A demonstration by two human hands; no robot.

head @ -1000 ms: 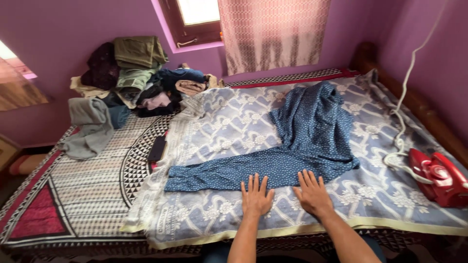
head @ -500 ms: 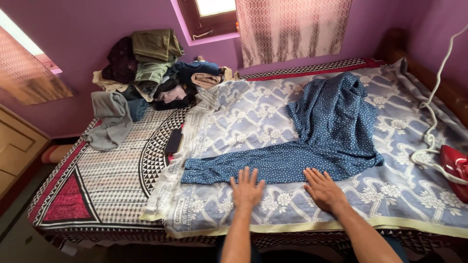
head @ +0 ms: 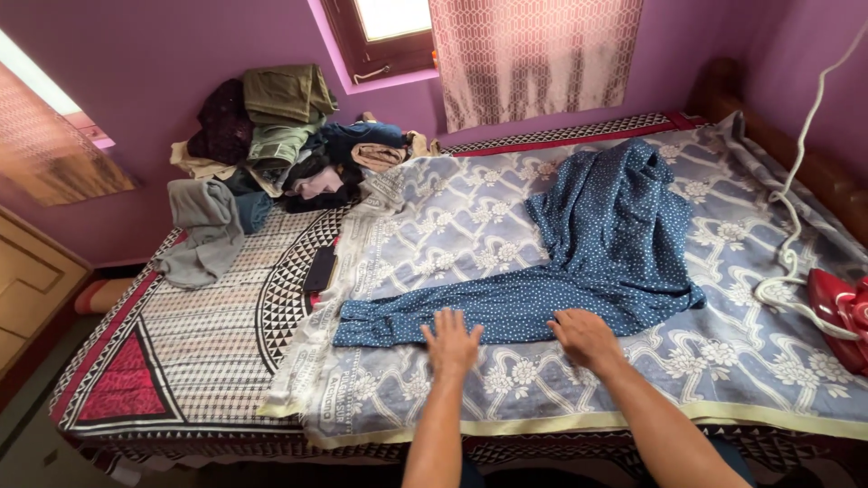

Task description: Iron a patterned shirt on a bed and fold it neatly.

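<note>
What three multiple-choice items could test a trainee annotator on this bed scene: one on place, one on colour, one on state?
1. Where is the iron?
A. the bed's right edge
B. on the clothes pile
C. on the floor

2. What colour is the garment under the hands?
A. red
B. blue with white dots
C. green

3. How are the left hand and right hand?
A. gripping the iron
B. raised
C. open on the garment's near edge

Answers: A, it lies far right on the sheet; B, dotted blue cloth; C, both palms down, fingers spread.
</note>
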